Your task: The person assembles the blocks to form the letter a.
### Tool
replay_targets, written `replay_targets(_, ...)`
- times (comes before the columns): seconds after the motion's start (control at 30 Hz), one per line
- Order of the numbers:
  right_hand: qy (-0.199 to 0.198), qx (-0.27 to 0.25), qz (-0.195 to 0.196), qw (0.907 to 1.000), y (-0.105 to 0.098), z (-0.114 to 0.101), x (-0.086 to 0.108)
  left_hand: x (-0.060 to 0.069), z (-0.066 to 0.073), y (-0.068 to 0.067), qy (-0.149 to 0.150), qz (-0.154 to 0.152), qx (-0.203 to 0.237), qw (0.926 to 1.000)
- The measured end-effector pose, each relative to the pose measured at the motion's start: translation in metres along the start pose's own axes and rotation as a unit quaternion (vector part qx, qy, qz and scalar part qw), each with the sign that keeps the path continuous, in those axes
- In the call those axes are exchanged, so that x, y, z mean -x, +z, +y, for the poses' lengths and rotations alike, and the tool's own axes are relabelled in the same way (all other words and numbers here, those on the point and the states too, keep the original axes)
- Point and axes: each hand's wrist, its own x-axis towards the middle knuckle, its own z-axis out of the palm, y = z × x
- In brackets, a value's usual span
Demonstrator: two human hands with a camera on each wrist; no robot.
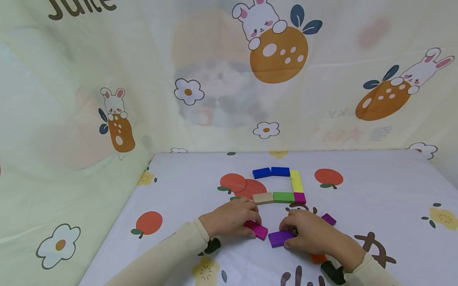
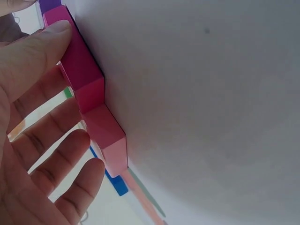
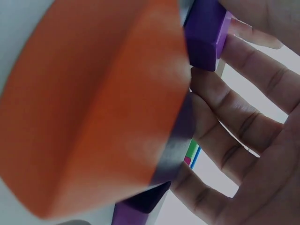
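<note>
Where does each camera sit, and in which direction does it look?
Head: on the head, looking forward and down at the table; the left hand, right hand and sleeves show.
Left wrist: on that wrist, looking along the left hand at the magenta block; that hand shows, and apparently a bit of the right.
Right wrist: on that wrist, looking at the purple block the right hand pinches; that hand shows beside a near orange block.
Head and left wrist share the magenta block.

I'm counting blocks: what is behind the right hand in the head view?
Parts of a far purple block and an orange block show past the right hand; the hand hides the rest.
</note>
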Motion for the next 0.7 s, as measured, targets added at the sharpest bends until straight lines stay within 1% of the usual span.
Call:
replay_targets(0.23,-0.001,0.011,0.006,0.9999,0.0001,0.0015,-0.0011,-0.0005,0.0001,0.0001,0.006,0.003,-0.009,0.9999)
replay_targets(0.47,0.015,0.004,0.007,0.9999,0.0011,0.0002,-0.0011,-0.0008,-0.0008,0.0005,0.015,0.010,-0.022,0.9996)
replay_targets(0.7,0.013,0.000,0.010,0.9999,0.0011,0.0012,-0.0015,-0.0012,-0.0013,0.0012,0.011,0.008,-0.021,0.9997)
